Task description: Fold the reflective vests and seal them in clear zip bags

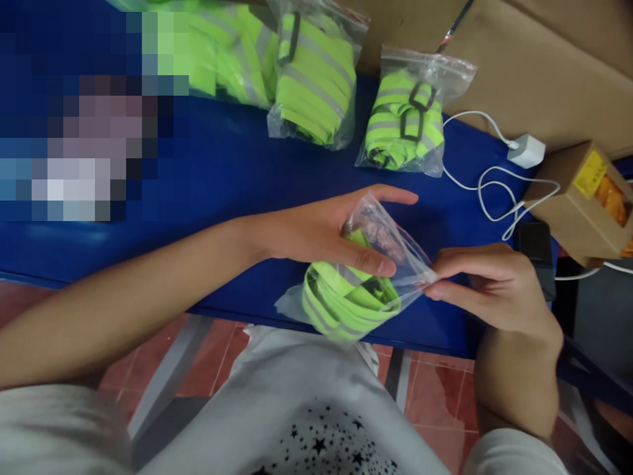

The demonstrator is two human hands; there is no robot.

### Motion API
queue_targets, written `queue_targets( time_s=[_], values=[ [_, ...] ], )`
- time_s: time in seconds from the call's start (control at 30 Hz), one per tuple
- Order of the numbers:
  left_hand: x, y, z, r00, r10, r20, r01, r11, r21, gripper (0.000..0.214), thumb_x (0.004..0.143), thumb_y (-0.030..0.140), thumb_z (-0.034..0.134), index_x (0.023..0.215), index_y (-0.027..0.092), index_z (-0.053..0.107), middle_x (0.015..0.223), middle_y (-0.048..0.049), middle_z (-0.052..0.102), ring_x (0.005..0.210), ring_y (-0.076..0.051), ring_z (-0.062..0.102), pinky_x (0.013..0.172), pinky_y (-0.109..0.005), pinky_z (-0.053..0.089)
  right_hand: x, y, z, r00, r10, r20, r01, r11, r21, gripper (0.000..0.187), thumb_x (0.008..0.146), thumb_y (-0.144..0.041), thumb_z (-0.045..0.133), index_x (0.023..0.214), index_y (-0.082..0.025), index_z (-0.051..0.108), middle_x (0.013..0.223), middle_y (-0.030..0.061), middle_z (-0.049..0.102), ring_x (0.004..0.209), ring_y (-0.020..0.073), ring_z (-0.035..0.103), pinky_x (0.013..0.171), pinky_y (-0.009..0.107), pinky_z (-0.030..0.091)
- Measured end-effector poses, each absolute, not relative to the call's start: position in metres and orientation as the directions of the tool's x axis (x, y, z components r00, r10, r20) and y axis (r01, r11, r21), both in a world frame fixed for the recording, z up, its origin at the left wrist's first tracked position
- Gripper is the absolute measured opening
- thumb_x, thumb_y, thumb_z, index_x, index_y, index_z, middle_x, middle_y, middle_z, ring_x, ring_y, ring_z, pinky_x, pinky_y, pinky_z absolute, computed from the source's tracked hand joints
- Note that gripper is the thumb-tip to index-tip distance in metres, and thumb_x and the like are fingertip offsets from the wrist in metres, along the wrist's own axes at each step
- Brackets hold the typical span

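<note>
A clear plastic bag [395, 254] filled with a rolled neon-green reflective strap [341, 300] hangs over the near edge of the blue table [237, 171]. My left hand [326, 231] holds the bag's open mouth, thumb on the outside and fingers partly inside it. My right hand [489, 280] pinches the bag's right corner between thumb and fingers.
Two sealed bags of green straps [316, 79] [405, 115] lie at the table's far side, beside a larger heap of the same [222, 53]. A white charger and cable [524, 152], a cardboard box [583, 198] and a dark phone [537, 254] sit at the right.
</note>
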State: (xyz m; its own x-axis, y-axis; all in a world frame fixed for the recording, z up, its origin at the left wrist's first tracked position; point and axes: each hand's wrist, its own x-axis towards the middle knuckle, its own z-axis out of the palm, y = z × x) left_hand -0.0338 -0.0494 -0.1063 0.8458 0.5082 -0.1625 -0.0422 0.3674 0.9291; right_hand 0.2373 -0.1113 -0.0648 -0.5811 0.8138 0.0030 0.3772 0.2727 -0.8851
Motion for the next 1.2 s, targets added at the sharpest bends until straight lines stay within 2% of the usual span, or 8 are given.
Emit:
queue_targets(
  time_s=[0.1,0.23,0.5,0.67,0.8,0.97,1.1,1.2],
  values=[
    [-0.033,-0.049,-0.103,0.794,0.574,-0.201,-0.045,0.385,0.922,0.083,0.077,0.026,0.086,0.151,0.029,0.048,0.107,-0.0032,0.079,0.100,-0.023,0.077,0.086,-0.032,0.060,0.238,-0.109,-0.068,-0.516,0.856,-0.036,0.434,0.224,-0.873,0.009,0.090,-0.022,0.080,0.097,-0.027,0.076,0.081,-0.0016,0.075,0.069,0.0145,0.069,0.066,0.027,0.055],
    [-0.032,-0.046,-0.105,0.727,0.641,-0.246,-0.057,0.414,0.909,0.072,0.080,0.030,0.085,0.145,0.025,0.054,0.107,-0.0038,0.079,0.098,-0.020,0.077,0.082,-0.028,0.059,0.238,-0.103,-0.075,-0.579,0.810,-0.095,0.476,0.242,-0.845,0.013,0.097,-0.026,0.072,0.109,-0.027,0.072,0.097,0.0019,0.077,0.085,0.0177,0.072,0.078,0.030,0.057],
    [-0.033,-0.045,-0.103,0.800,0.533,-0.275,-0.019,0.481,0.877,0.063,0.083,0.030,0.084,0.140,0.024,0.058,0.102,-0.0018,0.080,0.096,-0.019,0.077,0.082,-0.027,0.057,0.239,-0.111,-0.076,-0.577,0.808,0.123,0.439,0.433,-0.787,0.020,0.090,-0.026,0.081,0.107,-0.033,0.074,0.090,0.0013,0.076,0.083,0.0225,0.070,0.078,0.039,0.056],
    [-0.033,-0.045,-0.107,0.835,0.471,-0.282,0.031,0.473,0.881,0.061,0.083,0.033,0.084,0.138,0.024,0.059,0.099,-0.0008,0.080,0.092,-0.018,0.076,0.080,-0.025,0.056,0.226,-0.110,-0.078,-0.695,0.719,0.004,0.432,0.422,-0.797,0.015,0.091,-0.029,0.081,0.098,-0.026,0.069,0.082,-0.0010,0.070,0.071,0.0146,0.063,0.065,0.029,0.049],
    [-0.032,-0.045,-0.113,0.894,0.353,-0.278,0.097,0.453,0.886,0.061,0.080,0.035,0.088,0.134,0.026,0.062,0.095,-0.0007,0.080,0.085,-0.017,0.076,0.073,-0.024,0.056,0.217,-0.111,-0.081,-0.777,0.629,0.028,0.352,0.471,-0.808,0.014,0.094,-0.032,0.078,0.092,-0.024,0.067,0.078,-0.0022,0.069,0.071,0.0128,0.063,0.070,0.029,0.047],
    [-0.034,-0.046,-0.110,0.931,0.208,-0.301,0.156,0.518,0.841,0.060,0.080,0.039,0.088,0.133,0.026,0.064,0.098,-0.0034,0.082,0.087,-0.021,0.078,0.070,-0.027,0.059,0.221,-0.114,-0.075,-0.750,0.660,0.049,0.319,0.425,-0.847,0.013,0.093,-0.034,0.080,0.094,-0.026,0.070,0.078,-0.0009,0.070,0.072,0.0147,0.063,0.070,0.032,0.048],
    [-0.036,-0.046,-0.105,0.919,0.274,-0.283,0.117,0.497,0.860,0.062,0.078,0.029,0.088,0.135,0.026,0.062,0.095,-0.0012,0.081,0.086,-0.019,0.078,0.072,-0.026,0.058,0.233,-0.114,-0.069,-0.697,0.717,-0.009,0.352,0.332,-0.875,0.022,0.086,-0.033,0.087,0.090,-0.025,0.067,0.076,-0.0019,0.066,0.068,0.0144,0.060,0.064,0.031,0.047],
    [-0.036,-0.046,-0.102,0.912,0.313,-0.266,0.098,0.463,0.881,0.068,0.078,0.026,0.088,0.139,0.026,0.060,0.094,-0.0007,0.080,0.085,-0.019,0.077,0.071,-0.025,0.057,0.243,-0.112,-0.067,-0.595,0.801,-0.074,0.360,0.183,-0.915,0.021,0.092,-0.038,0.079,0.092,-0.025,0.063,0.081,0.0002,0.066,0.070,0.0160,0.062,0.065,0.032,0.050]
  ],
)
